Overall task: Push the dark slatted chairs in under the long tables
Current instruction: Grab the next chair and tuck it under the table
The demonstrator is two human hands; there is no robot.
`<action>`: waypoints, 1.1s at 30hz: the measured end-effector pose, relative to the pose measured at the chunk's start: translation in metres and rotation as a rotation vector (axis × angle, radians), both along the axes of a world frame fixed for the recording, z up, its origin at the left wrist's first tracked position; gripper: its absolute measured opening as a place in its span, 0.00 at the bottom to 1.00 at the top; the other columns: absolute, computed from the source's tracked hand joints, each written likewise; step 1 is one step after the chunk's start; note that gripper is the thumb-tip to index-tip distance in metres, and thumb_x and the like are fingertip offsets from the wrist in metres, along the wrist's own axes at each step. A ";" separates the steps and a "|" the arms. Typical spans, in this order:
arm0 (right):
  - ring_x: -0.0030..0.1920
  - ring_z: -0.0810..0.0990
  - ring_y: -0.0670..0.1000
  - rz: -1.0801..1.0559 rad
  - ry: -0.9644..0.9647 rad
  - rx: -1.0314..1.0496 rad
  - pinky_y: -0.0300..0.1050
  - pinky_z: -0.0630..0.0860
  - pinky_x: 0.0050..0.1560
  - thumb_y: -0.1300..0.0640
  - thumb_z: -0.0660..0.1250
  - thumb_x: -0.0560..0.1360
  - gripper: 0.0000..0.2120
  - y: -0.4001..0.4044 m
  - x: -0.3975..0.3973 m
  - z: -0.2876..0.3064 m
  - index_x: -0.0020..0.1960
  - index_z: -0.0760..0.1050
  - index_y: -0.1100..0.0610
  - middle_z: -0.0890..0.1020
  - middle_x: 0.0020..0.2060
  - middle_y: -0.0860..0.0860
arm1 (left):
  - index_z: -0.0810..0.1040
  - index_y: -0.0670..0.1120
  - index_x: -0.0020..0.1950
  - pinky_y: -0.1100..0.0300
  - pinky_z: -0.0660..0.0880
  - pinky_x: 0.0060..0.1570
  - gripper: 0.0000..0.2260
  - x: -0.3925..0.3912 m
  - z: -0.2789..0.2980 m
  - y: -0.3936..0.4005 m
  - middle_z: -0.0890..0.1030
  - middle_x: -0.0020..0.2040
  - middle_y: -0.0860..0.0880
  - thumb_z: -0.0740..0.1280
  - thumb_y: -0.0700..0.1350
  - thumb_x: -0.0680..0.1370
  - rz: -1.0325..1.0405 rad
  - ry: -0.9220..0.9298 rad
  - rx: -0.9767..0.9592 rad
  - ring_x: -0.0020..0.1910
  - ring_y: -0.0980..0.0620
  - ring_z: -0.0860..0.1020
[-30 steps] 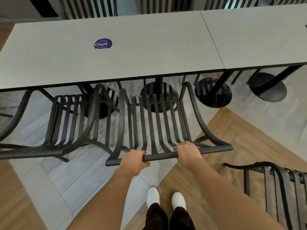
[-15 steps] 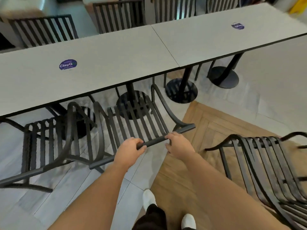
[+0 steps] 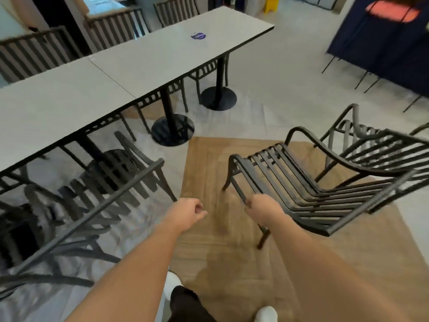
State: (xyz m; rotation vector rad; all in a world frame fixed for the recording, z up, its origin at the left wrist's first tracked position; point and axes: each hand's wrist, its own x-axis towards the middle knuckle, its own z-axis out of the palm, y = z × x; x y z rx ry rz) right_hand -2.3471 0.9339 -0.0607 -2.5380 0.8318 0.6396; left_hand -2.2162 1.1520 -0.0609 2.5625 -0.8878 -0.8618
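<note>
The long grey tables point(image 3: 162, 56) run from the left edge to the upper middle. One dark slatted chair point(image 3: 104, 205) stands at the lower left with its seat under the table edge, and no hand is on it. My left hand point(image 3: 186, 212) hangs just right of its top rail, loosely curled and holding nothing. A second dark slatted chair point(image 3: 325, 194) stands out on the wood floor at the right, well away from the table. My right hand point(image 3: 262, 211) is closed around that chair's near arm tube.
Round black table pedestals point(image 3: 173, 130) stand on the pale floor under the tables. More slatted chairs point(image 3: 34, 52) line the far side. Another chair point(image 3: 348, 126) sits behind the right one. A dark blue stand point(image 3: 383, 47) fills the upper right.
Both hands have let go of the left chair's top rail. My view has swung right, and my right hand has taken hold of the arm of the chair on the wood floor.
</note>
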 end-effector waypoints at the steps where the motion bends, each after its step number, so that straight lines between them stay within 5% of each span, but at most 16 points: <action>1: 0.48 0.81 0.53 -0.010 0.023 -0.004 0.51 0.81 0.52 0.54 0.64 0.80 0.08 -0.016 -0.024 0.000 0.56 0.79 0.52 0.81 0.47 0.50 | 0.82 0.48 0.60 0.55 0.79 0.56 0.14 -0.021 -0.002 -0.018 0.85 0.53 0.52 0.70 0.55 0.80 -0.025 0.010 0.000 0.53 0.53 0.82; 15: 0.55 0.80 0.57 -0.266 -0.034 -0.073 0.50 0.78 0.53 0.51 0.60 0.81 0.13 -0.176 -0.283 0.008 0.58 0.80 0.53 0.81 0.54 0.53 | 0.81 0.53 0.57 0.52 0.81 0.50 0.13 -0.231 -0.009 -0.225 0.83 0.49 0.53 0.63 0.60 0.82 -0.349 -0.039 0.002 0.47 0.53 0.80; 33: 0.64 0.76 0.54 -0.398 -0.020 -0.078 0.53 0.76 0.64 0.49 0.62 0.81 0.18 -0.339 -0.291 0.017 0.70 0.75 0.50 0.78 0.64 0.52 | 0.79 0.54 0.62 0.58 0.81 0.52 0.14 -0.220 -0.027 -0.412 0.82 0.52 0.52 0.62 0.60 0.83 -0.456 0.043 0.047 0.47 0.55 0.81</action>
